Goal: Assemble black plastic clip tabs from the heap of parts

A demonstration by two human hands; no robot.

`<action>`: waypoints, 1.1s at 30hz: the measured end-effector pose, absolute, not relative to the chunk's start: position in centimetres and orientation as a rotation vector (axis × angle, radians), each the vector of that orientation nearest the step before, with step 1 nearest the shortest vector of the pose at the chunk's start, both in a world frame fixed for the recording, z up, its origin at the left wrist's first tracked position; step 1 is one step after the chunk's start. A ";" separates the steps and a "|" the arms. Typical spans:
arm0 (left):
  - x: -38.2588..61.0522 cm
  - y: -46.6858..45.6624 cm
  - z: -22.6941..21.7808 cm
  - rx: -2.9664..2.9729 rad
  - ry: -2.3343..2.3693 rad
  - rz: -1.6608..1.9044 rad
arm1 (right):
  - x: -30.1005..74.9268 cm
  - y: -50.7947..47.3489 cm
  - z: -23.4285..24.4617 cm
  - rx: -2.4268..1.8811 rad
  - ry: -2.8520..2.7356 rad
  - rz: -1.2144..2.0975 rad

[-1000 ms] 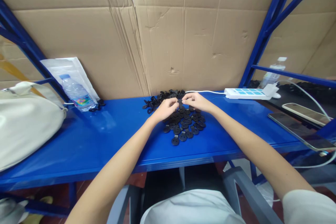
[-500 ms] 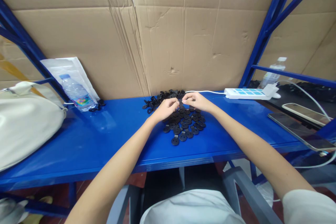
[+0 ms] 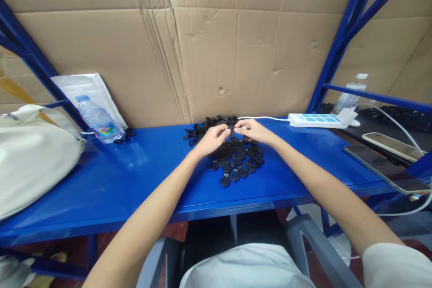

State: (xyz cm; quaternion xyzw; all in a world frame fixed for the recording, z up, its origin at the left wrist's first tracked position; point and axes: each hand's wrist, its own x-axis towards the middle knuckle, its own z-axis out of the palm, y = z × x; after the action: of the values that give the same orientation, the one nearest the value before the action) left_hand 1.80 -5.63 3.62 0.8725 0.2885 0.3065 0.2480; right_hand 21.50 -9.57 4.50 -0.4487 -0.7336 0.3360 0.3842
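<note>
Both of my hands meet above a heap of small black plastic discs with short tabs [image 3: 238, 160], which lies on a blue metal shelf [image 3: 141, 180]. My left hand [image 3: 212, 140] and my right hand [image 3: 253, 131] pinch a small black piece [image 3: 231, 129] between their fingertips. Those fingers hide most of the piece, so its exact shape is unclear. A looser tangle of black pieces [image 3: 205, 126] lies just behind my left hand, against the cardboard.
Flattened cardboard [image 3: 236, 54] stands behind the shelf, between blue uprights. At left are a cream bag [image 3: 33, 157] and a water bottle [image 3: 97, 119] on a white packet. At right are a white power strip [image 3: 313, 120], a cable and two phones [image 3: 384, 168].
Both hands stay over the same spot on the heap, with only slight finger movement. The black pieces around them look unmoved.
</note>
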 end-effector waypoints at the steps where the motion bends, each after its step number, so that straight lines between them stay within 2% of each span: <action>1: 1.8 -5.6 3.6 2.389 0.783 0.831 | 21.5 -9.5 4.4 -1.137 -1.877 0.840; 24: 1.5 -5.2 3.5 2.410 0.741 0.804 | 21.7 -9.4 4.4 -1.109 -1.881 0.783; 33: 1.6 -5.4 3.6 2.505 0.759 0.847 | 21.6 -8.6 3.7 -1.086 -1.645 1.131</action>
State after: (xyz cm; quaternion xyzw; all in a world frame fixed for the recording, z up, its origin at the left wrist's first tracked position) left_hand 1.61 -5.42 3.56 0.8931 0.2708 0.3022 0.1941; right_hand 21.57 -8.57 3.66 -0.4336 -0.6566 0.4514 0.4209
